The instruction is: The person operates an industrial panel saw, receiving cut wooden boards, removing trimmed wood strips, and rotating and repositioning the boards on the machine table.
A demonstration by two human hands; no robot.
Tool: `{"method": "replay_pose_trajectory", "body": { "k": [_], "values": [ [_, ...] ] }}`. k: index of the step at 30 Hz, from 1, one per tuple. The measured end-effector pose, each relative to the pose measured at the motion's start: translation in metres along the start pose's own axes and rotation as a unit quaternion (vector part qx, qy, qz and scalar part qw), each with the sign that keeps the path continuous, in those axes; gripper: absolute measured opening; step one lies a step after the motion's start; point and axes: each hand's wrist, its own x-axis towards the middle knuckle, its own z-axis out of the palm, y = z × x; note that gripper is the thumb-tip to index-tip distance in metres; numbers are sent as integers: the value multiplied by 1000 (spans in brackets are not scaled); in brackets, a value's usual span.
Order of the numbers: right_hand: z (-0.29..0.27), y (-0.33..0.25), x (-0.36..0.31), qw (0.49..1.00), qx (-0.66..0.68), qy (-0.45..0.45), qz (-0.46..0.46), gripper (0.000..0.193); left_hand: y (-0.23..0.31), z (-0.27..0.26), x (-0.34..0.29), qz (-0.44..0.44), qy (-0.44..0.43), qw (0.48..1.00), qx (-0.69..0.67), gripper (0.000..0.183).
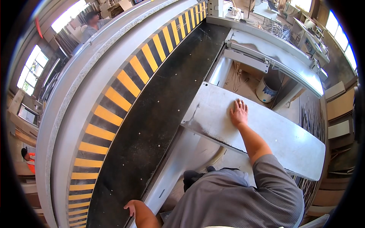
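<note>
My right hand (pixel 238 113) lies flat, fingers spread, on a long pale grey panel (pixel 289 140) that runs from the machine bed out to the right. My left hand (pixel 131 207) rests at the bottom on the edge of the black machine bed (pixel 152 121), fingers curled over the rim; it holds nothing loose. Along the bed's far side runs a yellow and black striped guard (pixel 125 85). My grey shirt fills the lower middle.
A white bucket (pixel 266 90) stands on the floor beyond the panel, under a grey metal frame (pixel 273 57). One person stands at the top left (pixel 91 24), another in orange at the left edge (pixel 27 157). Thin strips are stacked at the right (pixel 315 121).
</note>
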Motion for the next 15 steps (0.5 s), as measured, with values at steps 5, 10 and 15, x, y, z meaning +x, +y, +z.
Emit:
{"method": "replay_pose_trajectory", "body": {
  "k": [5,10,15],
  "values": [
    [-3,-3,0,1000,-1,-9,7,61,1,-1,0,10,37,999,11,93],
    [-5,-4,0,1000,-1,-14,7,62,4,-5,-4,4,34,999,5,93],
    [-2,-2,-1,1000,-2,-14,7,62,6,-9,-9,3,30,1000,-4,93]
  ]
}}
